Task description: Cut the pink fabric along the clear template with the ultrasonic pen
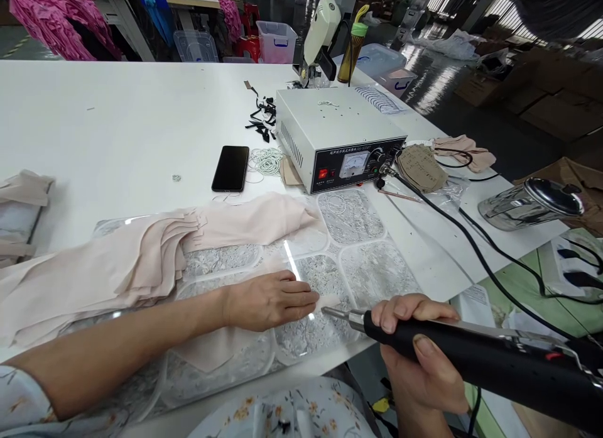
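My left hand (271,298) lies flat, fingers stretched, pressing a pale pink fabric piece (221,347) onto a clear glass plate (377,268) over a scarred mat. My right hand (414,362) is wrapped round a black handheld tool (475,359). Its metal tip (332,312) touches the fabric just beyond my left fingertips. A black cable (452,227) runs from the tool's side toward a white control box (336,133) with a meter on its front.
A stack of pink fabric pieces (141,252) lies left of my hand. A black phone (230,168), white elastic loops (267,161), black scraps (262,120), a fabric cutter (320,32), a bottle (354,48) and a steel kettle (532,204) sit around the box. The table edge runs near my body.
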`<state>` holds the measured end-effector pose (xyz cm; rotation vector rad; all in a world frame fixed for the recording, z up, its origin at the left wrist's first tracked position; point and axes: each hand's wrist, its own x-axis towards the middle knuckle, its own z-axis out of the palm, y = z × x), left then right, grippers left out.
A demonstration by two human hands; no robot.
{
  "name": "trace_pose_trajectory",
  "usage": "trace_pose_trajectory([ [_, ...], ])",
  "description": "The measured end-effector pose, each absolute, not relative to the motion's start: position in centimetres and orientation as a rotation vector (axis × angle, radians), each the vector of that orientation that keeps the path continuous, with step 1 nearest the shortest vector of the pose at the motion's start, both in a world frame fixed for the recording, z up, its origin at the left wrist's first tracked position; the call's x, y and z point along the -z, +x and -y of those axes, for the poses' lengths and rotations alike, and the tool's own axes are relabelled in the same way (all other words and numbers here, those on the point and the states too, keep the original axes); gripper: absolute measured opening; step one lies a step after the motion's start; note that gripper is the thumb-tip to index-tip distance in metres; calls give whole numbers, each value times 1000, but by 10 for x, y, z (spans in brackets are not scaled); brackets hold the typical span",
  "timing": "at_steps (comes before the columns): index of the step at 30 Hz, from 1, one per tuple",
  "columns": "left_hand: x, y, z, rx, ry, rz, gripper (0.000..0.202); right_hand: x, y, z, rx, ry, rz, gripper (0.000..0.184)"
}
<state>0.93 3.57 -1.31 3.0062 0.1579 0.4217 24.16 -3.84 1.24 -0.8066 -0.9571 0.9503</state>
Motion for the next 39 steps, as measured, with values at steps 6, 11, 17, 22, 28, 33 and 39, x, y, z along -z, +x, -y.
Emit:
trace_pose_trajectory([
  [6,12,9,-36,-414,2998,-156,32,-15,240,37,-936,-807,983,9],
  [11,13,10,-36,-434,2974,-149,32,-16,241,36,-935,-792,977,9],
  [17,11,4,-37,-431,2820,-240,35,-13,248,36,-871,-802,926,10],
  [22,7,-5,-33,-451,2836,-310,29,-8,251,29,-835,-809,957,10],
  [28,3,-8,-34,-410,2971,-272,30,-5,257,16,-797,-785,960,11],
  [33,-5,1,-54,-335,3113,-20,33,-7,255,14,-800,-749,949,12],
  [39,-4,3,-73,-244,3153,185,33,-9,252,13,-809,-742,935,12],
])
